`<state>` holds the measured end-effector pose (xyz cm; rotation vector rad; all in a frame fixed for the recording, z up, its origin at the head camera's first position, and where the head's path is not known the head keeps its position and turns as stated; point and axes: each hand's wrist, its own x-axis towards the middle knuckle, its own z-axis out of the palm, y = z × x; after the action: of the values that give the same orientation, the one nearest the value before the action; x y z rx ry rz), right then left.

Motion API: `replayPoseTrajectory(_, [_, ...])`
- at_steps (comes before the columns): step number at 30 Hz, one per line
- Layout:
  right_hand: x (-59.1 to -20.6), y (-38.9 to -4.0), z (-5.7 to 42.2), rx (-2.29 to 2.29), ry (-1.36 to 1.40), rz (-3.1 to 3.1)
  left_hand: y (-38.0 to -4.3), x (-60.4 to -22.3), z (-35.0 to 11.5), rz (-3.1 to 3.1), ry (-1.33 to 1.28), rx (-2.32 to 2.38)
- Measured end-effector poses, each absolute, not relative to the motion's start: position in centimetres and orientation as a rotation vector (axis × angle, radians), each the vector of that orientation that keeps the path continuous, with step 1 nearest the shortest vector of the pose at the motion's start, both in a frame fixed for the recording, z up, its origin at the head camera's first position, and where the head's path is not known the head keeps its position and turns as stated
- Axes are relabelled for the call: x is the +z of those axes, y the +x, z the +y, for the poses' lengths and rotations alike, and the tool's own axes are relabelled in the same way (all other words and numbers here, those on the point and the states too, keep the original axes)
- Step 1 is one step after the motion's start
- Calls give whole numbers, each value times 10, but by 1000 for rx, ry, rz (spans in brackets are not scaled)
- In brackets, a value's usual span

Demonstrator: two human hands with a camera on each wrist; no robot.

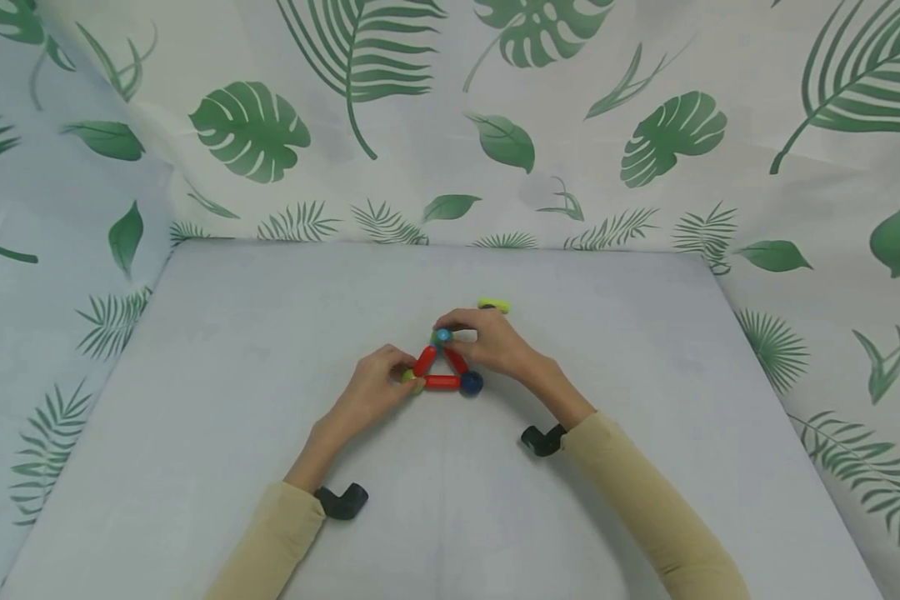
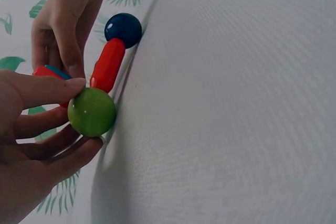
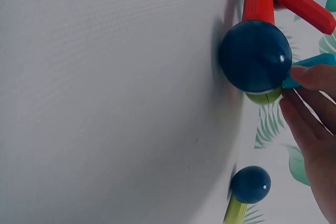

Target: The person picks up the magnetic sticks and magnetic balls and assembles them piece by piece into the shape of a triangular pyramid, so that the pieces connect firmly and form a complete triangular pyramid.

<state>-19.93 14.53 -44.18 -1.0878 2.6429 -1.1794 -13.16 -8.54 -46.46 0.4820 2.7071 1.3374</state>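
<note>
Though leafy the backdrop [image 1: 420,179], white tabletop [image 1: 210,400].

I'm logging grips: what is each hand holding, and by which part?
The left hand pinches a green ball by opposite sides; the right hand pinches a blue stick near its lower end.

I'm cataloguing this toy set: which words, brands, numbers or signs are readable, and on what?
None: I can read no text or sign on the red rods, turquoise rod, green balls or dark blue balls. The backdrop shows only printed leaves.
</note>
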Motion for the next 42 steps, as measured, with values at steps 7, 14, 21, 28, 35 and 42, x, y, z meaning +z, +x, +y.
replayPoseTrajectory(7, [-439,-198,155,-1141,-1045,2709,-132,-464,-85,2697,461,1307])
replayPoseTrajectory(14, [-436,-199,168,-1158,-960,2771,-131,-462,-85,2687,415,1285])
replayPoseTrajectory(21, [-435,-203,180,-1135,-876,2824,-130,-462,-86,2669,400,1283])
replayPoseTrajectory(28, [-436,-208,191,-1136,-775,2865,-129,-459,-87,2663,420,1271])
replayPoseTrajectory(35, [-437,-219,203,-1095,-610,2912,-129,-458,-88,2656,432,1280])
replayPoseTrajectory(42, [-444,-233,211,-1029,-515,2936,-130,-461,-89,2654,448,1289])
